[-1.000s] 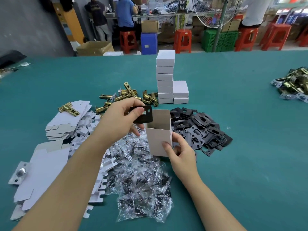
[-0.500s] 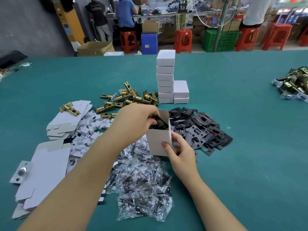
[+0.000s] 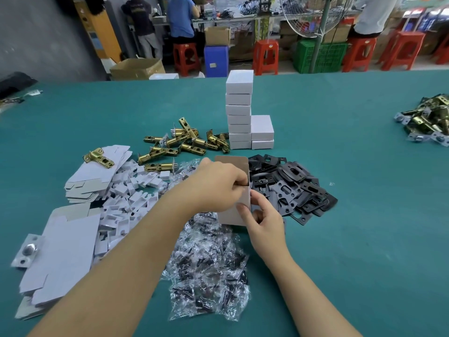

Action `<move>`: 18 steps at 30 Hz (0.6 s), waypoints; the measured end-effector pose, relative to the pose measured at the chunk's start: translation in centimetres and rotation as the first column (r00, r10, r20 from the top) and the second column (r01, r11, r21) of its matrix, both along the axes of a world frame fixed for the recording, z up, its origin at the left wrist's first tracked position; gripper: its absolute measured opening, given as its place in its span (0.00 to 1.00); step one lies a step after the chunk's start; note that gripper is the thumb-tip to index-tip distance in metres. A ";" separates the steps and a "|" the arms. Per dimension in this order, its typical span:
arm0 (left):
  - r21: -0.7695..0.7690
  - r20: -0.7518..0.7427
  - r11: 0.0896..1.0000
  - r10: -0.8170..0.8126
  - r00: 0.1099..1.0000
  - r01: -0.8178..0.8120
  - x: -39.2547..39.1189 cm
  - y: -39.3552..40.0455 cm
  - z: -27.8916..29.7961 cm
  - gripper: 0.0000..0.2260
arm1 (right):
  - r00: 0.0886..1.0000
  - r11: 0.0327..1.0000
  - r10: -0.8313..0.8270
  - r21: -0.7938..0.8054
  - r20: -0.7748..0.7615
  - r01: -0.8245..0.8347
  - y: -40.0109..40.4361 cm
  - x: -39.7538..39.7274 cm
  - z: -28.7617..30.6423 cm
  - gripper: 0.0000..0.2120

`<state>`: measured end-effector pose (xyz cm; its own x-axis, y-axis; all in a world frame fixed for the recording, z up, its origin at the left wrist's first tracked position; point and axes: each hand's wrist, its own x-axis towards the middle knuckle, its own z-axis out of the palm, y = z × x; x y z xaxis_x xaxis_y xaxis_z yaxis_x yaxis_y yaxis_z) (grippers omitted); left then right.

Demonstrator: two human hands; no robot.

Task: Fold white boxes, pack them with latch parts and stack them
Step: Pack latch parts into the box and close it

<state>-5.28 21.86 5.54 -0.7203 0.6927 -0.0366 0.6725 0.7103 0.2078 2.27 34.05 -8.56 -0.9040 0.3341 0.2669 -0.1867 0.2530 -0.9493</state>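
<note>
- Centre of green table [image 3: 364,239]: upright open white cardboard box [image 3: 234,215] sits on the clear screw-bag pile [image 3: 206,271], beside the black strike plates [image 3: 291,188].
- Left hand [image 3: 218,188] reaches into the box mouth, fingers curled inside; what that grip holds is hidden.
- Right hand [image 3: 264,220] steadies the box, thumb and fingers pinching its near wall.
- Tip: seat parts flat, keep the box upright, then tuck the raised flap [image 3: 230,161].
- Stacked white boxes [image 3: 239,110] stand behind, near the brass latches [image 3: 184,144].
</note>
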 end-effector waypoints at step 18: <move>-0.111 0.016 0.886 0.454 0.891 -0.450 -1.1 -9.1 -5.8 0.12 | 0.992 0.987 -0.034 -0.151 0.125 0.052 0.3 -0.3 -0.4 0.12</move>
<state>-6.40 12.76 -0.23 -0.9510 0.2830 -0.1247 0.2658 0.9541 0.1380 1.98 34.39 -8.97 -0.9105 0.4017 0.0979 -0.0592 0.1078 -0.9924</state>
